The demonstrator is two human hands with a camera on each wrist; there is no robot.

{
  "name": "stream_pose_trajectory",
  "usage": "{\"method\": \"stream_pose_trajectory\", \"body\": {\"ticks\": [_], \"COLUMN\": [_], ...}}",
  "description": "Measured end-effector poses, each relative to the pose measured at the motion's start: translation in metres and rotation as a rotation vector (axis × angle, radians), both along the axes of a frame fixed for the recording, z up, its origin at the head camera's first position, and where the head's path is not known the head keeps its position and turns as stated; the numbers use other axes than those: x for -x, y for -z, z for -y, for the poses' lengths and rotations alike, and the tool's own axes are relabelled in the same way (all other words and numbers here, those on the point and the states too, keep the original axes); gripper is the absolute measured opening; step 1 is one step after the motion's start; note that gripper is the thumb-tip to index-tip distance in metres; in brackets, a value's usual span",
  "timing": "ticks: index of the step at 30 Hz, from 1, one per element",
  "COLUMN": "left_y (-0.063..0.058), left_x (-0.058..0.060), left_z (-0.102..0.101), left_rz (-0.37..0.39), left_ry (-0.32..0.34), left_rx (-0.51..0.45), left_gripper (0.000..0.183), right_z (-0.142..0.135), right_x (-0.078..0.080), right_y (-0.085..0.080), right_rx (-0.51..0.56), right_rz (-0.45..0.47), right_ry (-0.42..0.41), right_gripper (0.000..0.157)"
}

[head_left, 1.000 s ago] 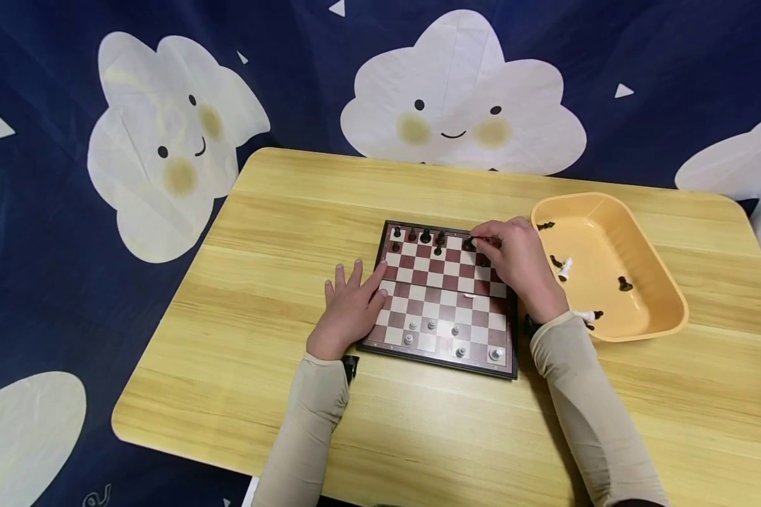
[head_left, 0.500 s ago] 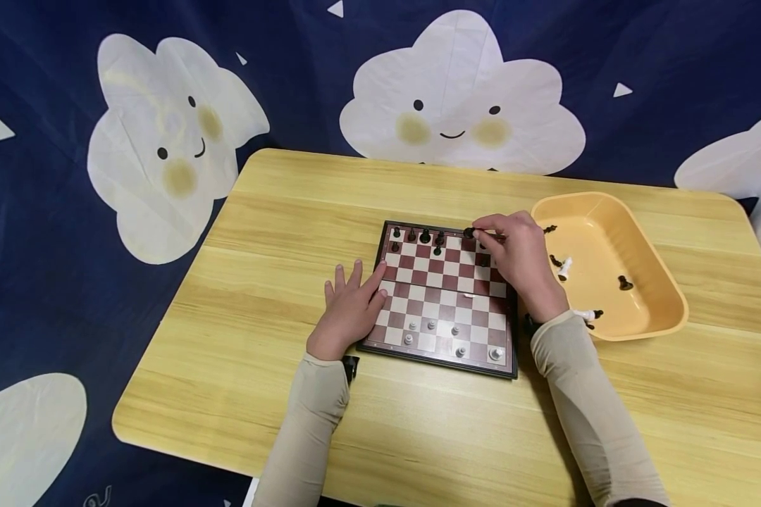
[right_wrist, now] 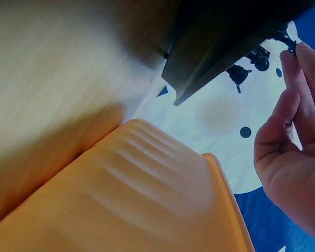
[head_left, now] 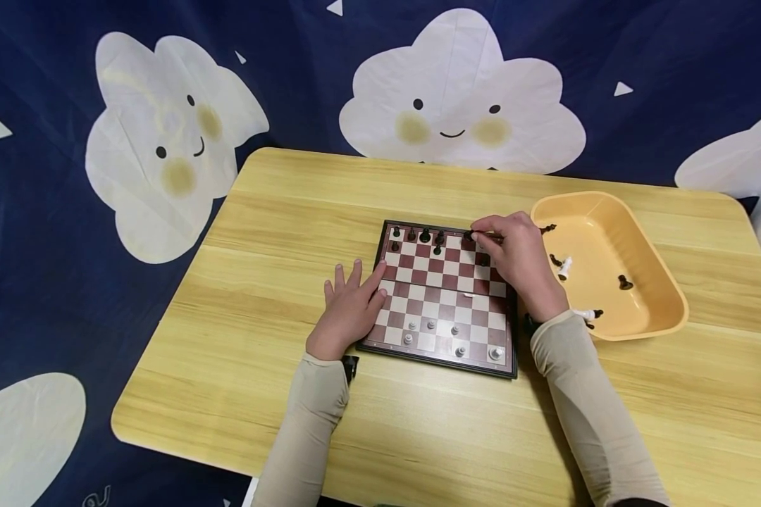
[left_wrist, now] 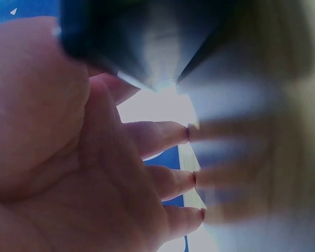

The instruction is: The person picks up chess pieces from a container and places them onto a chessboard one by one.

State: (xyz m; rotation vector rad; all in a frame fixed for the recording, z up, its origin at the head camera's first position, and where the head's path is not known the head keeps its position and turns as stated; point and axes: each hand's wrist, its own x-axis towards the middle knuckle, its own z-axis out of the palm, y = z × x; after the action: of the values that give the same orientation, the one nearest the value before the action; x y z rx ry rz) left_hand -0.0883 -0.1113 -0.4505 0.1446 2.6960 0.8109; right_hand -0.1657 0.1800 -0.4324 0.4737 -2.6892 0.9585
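Observation:
A chessboard with maroon and white squares lies on the table. My right hand pinches a black chess piece between thumb and index finger at the board's far row; its exact kind is too small to tell. In the right wrist view, that piece shows at the fingertips. Fingers spread, my left hand rests at the board's left edge, with index finger and thumb touching it. Several black pieces stand at the far left of the board. Several white pieces stand on the near half.
A yellow-orange tub stands right of the board, close to my right wrist, with several black and white pieces lying in it. The wooden table extends on all sides. Behind it hangs a dark blue cloth with clouds.
My right hand has shifted the pinched black piece slightly toward the board's far edge, then a little back. My left hand and the board have stayed in place.

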Motion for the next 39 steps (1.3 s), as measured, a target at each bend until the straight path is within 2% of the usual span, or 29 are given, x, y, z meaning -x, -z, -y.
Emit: {"method": "stream_pose_trajectory", "body": {"ticks": [14,39], "left_y": [-0.0005,0.0006], "left_x": [-0.0007,-0.0006], "left_z": [-0.0005,0.0006], "left_rz": [-0.022,0.002], "left_ry": [0.003,-0.003], "left_rx": [-0.003,-0.01], "left_gripper": [0.055,0.054], "right_z": [-0.002,-0.0002], "right_x": [0.0014,0.002], "right_y": [0.0024,0.0029], "right_rx": [-0.054,-0.085], "right_rz": [0.04,0.034], "right_ry": [-0.019,-0.038], "right_gripper": [0.014,0.013]}}
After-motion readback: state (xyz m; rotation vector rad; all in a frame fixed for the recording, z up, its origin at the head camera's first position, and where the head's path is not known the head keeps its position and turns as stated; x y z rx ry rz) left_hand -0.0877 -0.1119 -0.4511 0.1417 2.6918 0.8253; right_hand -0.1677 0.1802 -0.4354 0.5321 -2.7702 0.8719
